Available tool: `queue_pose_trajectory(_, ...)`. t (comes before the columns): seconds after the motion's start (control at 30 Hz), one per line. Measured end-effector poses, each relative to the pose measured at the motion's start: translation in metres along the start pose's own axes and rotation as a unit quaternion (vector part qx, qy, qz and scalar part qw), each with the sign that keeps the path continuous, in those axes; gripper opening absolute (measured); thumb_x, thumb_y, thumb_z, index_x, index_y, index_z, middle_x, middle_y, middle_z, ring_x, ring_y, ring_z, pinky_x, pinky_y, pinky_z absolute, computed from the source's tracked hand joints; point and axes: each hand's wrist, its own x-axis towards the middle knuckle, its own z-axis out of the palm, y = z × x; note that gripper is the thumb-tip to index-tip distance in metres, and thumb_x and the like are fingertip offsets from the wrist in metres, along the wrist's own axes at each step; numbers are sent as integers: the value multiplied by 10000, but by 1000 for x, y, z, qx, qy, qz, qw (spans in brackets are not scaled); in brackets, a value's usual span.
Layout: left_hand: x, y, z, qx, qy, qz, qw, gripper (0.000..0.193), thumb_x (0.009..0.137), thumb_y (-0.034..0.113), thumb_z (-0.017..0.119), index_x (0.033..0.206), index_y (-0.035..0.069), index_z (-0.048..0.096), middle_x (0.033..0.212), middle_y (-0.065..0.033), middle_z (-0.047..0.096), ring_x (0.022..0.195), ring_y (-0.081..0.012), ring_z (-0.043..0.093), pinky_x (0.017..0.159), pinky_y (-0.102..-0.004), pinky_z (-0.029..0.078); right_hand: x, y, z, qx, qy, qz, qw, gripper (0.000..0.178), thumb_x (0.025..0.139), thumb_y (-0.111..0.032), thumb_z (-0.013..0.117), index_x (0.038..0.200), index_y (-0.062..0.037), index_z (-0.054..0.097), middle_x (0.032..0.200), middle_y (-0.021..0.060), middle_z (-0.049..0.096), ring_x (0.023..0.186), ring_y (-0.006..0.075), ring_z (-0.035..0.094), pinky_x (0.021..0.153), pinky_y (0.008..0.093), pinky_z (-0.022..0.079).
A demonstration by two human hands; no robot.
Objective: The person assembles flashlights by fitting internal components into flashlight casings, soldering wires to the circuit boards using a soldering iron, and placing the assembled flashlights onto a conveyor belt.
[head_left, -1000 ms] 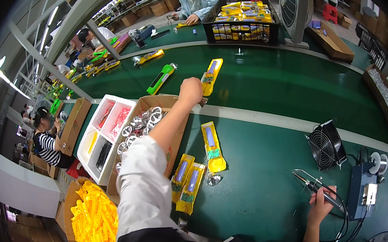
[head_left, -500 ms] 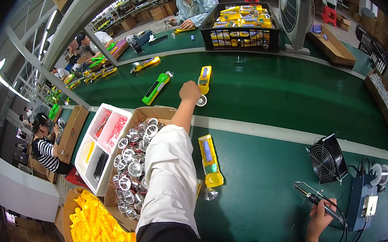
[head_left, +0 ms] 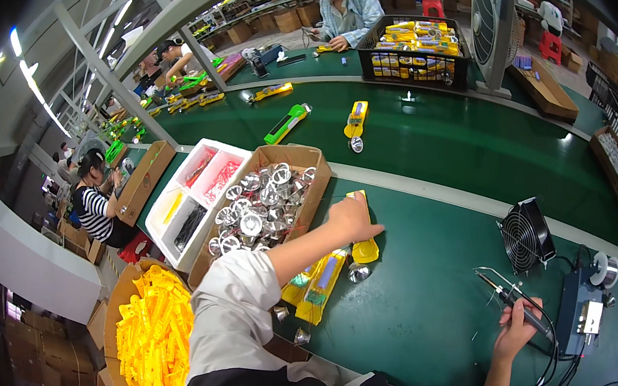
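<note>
My left hand [head_left: 353, 219] is over a yellow flashlight shell [head_left: 365, 250] on the green bench, its thumb stretched out across it. Most of the other fingers are hidden, and I cannot tell whether they touch the shell. A silver reflector [head_left: 359, 272] lies at the shell's near end. Under my left forearm rest more yellow shells [head_left: 321, 291] with blue-purple cells inside, and another reflector [head_left: 301, 336]. On the right, my right hand [head_left: 517, 325] is closed around a soldering iron [head_left: 510, 297], tip pointing up and left.
Left of the shells stand a carton of reflectors [head_left: 321, 184], a white divided tray [head_left: 243, 157] and a box of yellow parts [head_left: 152, 345]. Right are a small black fan [head_left: 526, 234] and a soldering station [head_left: 575, 319]. Beyond, a belt [head_left: 460, 128] carries flashlights; a person [head_left: 350, 14] works opposite.
My left hand has come back from the flashlight on the belt to the shell on the bench. The view has shifted left. My right hand still holds the soldering iron.
</note>
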Motion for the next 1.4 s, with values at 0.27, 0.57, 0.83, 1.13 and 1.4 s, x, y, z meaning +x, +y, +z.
queue_pose_trajectory(0.27, -47, 27, 38, -100, 61, 135, 984, 682, 611, 187, 643, 1150, 1, 269, 914, -211, 516, 823, -355, 548, 691, -397, 466, 8, 0, -15, 1, 55, -29, 998, 119, 813, -74, 502, 887, -12, 431, 680, 45, 476, 482, 58, 419, 428, 153, 335)
queue_pose_trajectory(0.57, -158, 34, 55, -76, 1, 310, 948, 706, 660, 241, 661, 1238, 89, 285, 977, -123, 510, 891, -299, 520, 718, -387, 460, 11, 1, -16, 30, 77, -30, 996, 135, 824, -86, 518, 912, -13, 446, 659, 40, 475, 490, 53, 435, 425, 147, 321)
queue_pose_trajectory(0.83, -132, -163, -24, -285, 377, 10, 881, 124, 753, 111, 556, 844, 33, 589, 799, -138, 600, 712, -267, 575, 663, -345, 455, 9, -1, -15, 2, 91, -29, 995, 136, 832, -112, 511, 913, -21, 450, 614, 25, 458, 481, 46, 411, 433, 142, 302)
queue_pose_trajectory(1.13, -87, -417, 69, -246, 248, -309, 885, 94, 638, 146, 620, 701, 83, 649, 721, -139, 621, 678, -243, 598, 640, -331, 464, 10, 12, -8, -29, 60, -36, 997, 130, 824, -103, 510, 900, -19, 447, 626, 32, 469, 443, 37, 392, 400, 144, 301)
queue_pose_trajectory(1.4, -85, -421, 58, -106, 188, -279, 936, 116, 631, 65, 568, 698, 95, 658, 721, -148, 618, 688, -258, 600, 639, -337, 465, 9, 13, -13, -32, 52, -38, 997, 101, 822, -91, 510, 875, -31, 449, 630, 43, 483, 453, 46, 406, 403, 153, 314)
